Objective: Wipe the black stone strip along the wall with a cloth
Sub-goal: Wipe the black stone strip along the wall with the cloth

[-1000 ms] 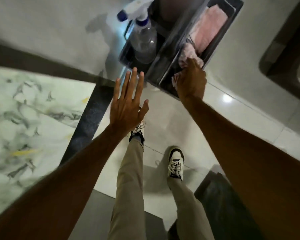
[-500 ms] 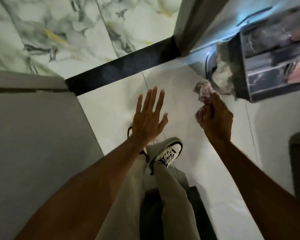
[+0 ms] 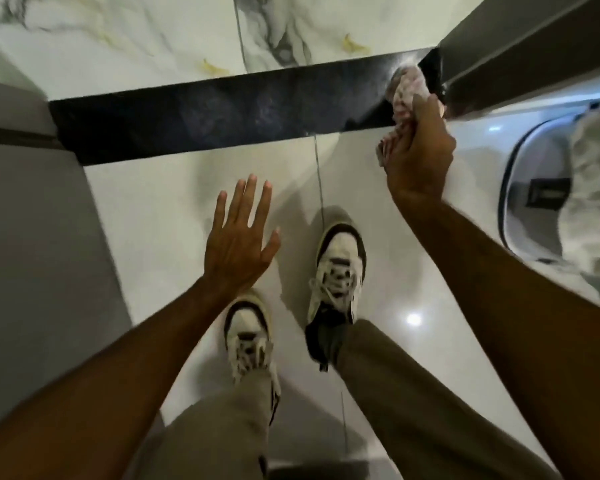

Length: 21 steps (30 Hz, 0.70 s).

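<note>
Since half a second ago, the right hand has carried the cloth up to the strip. Spread wide and empty, the left hand hovers for balance; beyond it runs the black stone strip. At its right end, the right hand clutches the bunched cloth, ready to sweep leftward.

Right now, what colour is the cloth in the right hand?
Pale pink and whitish, mottled; the cloth shows best in the head view, bunched in the right hand.

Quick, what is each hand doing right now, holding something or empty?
Left hand: open, fingers spread, holding nothing.
Right hand: closed on the cloth, which is at the right end of the black stone strip.
</note>
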Each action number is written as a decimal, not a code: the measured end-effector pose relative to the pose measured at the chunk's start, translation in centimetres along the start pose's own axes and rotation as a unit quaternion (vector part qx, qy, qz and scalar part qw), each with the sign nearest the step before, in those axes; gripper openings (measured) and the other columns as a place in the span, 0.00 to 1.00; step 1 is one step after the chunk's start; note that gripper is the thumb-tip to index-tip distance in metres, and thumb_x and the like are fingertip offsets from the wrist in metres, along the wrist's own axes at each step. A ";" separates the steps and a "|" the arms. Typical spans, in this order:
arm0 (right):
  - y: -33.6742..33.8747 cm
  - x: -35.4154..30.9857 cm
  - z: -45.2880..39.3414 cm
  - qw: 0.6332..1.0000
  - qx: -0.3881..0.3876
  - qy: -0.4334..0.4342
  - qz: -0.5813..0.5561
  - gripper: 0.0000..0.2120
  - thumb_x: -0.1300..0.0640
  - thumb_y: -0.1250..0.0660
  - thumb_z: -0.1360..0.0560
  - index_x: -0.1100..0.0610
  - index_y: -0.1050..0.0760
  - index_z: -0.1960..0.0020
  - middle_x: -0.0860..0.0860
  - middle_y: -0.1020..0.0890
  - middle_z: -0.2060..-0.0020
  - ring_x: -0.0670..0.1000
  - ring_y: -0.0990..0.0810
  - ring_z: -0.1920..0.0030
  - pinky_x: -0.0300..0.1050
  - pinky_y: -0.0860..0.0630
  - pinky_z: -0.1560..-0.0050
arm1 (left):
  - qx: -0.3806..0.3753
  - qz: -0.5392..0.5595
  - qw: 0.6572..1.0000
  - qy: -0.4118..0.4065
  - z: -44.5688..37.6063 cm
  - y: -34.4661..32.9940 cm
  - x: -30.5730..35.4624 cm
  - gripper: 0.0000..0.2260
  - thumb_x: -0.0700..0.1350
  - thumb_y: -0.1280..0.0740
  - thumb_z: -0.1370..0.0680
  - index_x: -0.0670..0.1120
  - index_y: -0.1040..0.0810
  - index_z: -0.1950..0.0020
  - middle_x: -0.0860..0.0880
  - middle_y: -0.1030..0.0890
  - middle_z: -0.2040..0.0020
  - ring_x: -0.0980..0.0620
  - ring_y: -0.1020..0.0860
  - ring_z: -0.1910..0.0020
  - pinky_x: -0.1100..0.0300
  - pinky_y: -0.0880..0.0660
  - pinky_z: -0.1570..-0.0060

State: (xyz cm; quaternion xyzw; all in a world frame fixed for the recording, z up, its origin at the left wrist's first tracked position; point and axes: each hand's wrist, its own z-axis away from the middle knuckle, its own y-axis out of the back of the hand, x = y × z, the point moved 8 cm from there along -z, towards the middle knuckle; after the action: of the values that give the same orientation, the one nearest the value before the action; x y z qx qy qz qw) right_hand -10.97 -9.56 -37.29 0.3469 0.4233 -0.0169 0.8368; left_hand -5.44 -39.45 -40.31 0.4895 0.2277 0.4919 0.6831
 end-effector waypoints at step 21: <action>-19.3 3.6 -8.5 0.920 0.076 0.227 0.311 0.36 0.53 0.46 0.20 0.61 0.44 0.13 0.62 0.44 0.13 0.61 0.47 0.12 0.58 0.50 0.10 | 0.169 0.006 0.981 -0.099 -10.8 -15.1 -4.2 0.33 0.58 0.44 0.14 0.48 0.44 0.11 0.42 0.45 0.10 0.41 0.46 0.11 0.38 0.52 0.12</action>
State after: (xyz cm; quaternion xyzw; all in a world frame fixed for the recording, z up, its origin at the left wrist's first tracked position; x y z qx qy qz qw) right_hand -20.79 -18.14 -54.21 0.5187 0.4695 0.2913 0.6524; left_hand -8.96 -38.90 -59.03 0.6456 0.2354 0.3994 0.6069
